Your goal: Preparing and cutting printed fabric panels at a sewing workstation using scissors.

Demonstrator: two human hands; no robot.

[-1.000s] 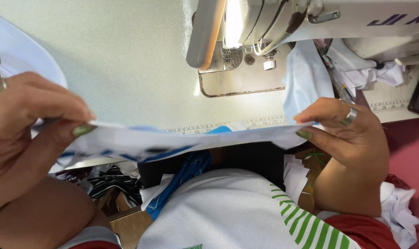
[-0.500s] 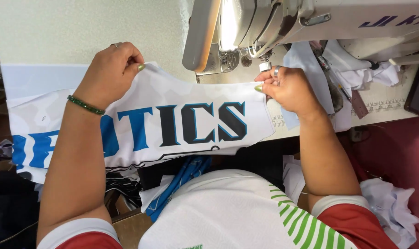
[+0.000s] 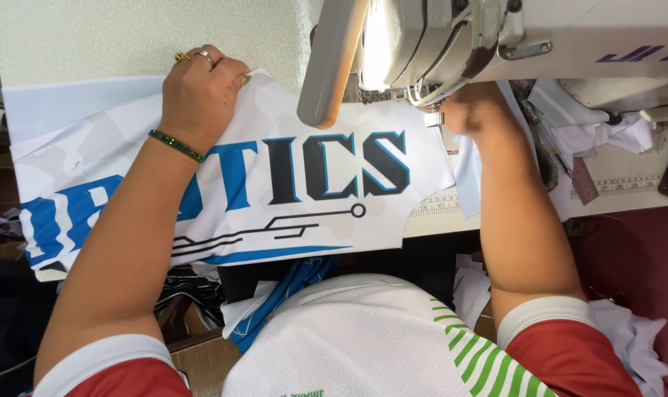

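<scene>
White printed fabric panel (image 3: 275, 184) with blue-black lettering: left hand (image 3: 198, 92) pressing it flat on desk, fingers spread; right hand (image 3: 473, 110) at needle, finger state cannot tell. Keep panel taut.

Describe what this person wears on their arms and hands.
Both arms are bare below short sleeves, red with a broad white cuff: left sleeve, right sleeve. The left hand carries gold-coloured rings on two fingers, green nail polish, and a green beaded bracelet at the wrist. Nothing worn is visible on the right hand.
</scene>
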